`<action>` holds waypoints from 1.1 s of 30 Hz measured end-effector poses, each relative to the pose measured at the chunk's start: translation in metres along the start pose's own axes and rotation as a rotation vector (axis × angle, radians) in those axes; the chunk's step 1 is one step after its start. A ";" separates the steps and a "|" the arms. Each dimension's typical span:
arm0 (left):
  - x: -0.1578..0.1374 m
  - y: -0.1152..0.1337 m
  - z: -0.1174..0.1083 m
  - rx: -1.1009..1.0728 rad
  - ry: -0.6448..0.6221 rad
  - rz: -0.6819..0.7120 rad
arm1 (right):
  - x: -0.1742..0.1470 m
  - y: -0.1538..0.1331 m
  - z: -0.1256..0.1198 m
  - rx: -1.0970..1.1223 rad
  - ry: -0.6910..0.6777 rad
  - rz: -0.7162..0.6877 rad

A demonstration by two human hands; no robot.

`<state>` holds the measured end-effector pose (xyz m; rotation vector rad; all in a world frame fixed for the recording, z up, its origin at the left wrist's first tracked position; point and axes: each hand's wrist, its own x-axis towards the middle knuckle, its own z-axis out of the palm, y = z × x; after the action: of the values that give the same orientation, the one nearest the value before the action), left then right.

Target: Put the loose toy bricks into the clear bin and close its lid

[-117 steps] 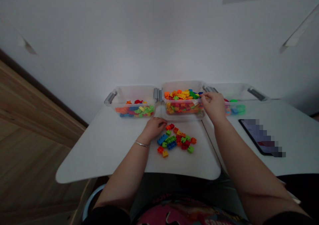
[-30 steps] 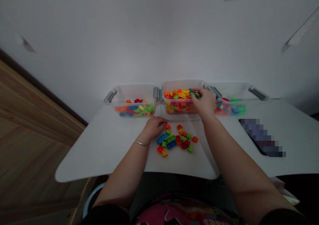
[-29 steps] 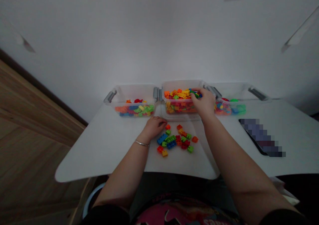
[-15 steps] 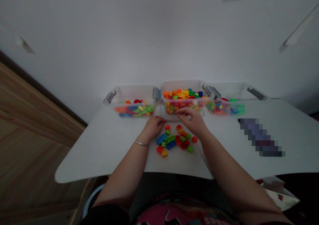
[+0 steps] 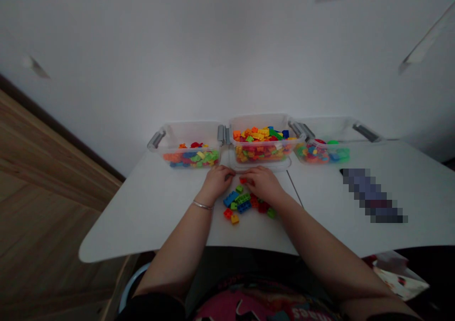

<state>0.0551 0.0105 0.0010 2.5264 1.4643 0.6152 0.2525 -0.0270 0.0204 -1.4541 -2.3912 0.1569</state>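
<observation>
A loose group of toy bricks lies on the white table (image 5: pixel 149 217) in front of me. Among them are a blue brick (image 5: pixel 231 198), a green brick (image 5: pixel 243 198) and a yellow brick (image 5: pixel 235 219). My right hand (image 5: pixel 262 183) reaches over the far side of the group, its fingertips closed at an orange-red brick (image 5: pixel 242 180). It covers some bricks on the right. My left hand (image 5: pixel 216 181) rests at the far left of the group with curled fingers. Whatever its fingertips may hold is too small or hidden to name.
Along the wall stand three clear plastic boxes: a left box (image 5: pixel 190 150), a middle box (image 5: pixel 263 146) and a right box (image 5: pixel 322 157), all holding colourful pieces. A blurred-out dark object (image 5: pixel 371 195) lies on the table at right. A wooden panel (image 5: pixel 46 207) is at left.
My right hand has moved left and nearer, from in front of the middle box down to the orange-red brick, which has shifted slightly right. My left hand has barely moved.
</observation>
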 end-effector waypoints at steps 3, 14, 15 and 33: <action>0.000 -0.002 0.001 -0.005 -0.004 0.002 | 0.000 -0.001 -0.001 -0.029 0.020 0.057; 0.000 0.001 -0.001 -0.036 0.049 -0.058 | 0.005 -0.003 0.005 -0.024 0.113 0.115; 0.000 0.001 -0.001 -0.053 0.066 -0.063 | 0.004 -0.003 0.004 0.011 0.135 0.106; -0.002 -0.001 -0.001 -0.072 0.021 -0.062 | 0.025 0.071 -0.076 0.209 0.878 0.392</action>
<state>0.0527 0.0095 0.0012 2.4185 1.4930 0.6744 0.3270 0.0225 0.0783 -1.4600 -1.3488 -0.1208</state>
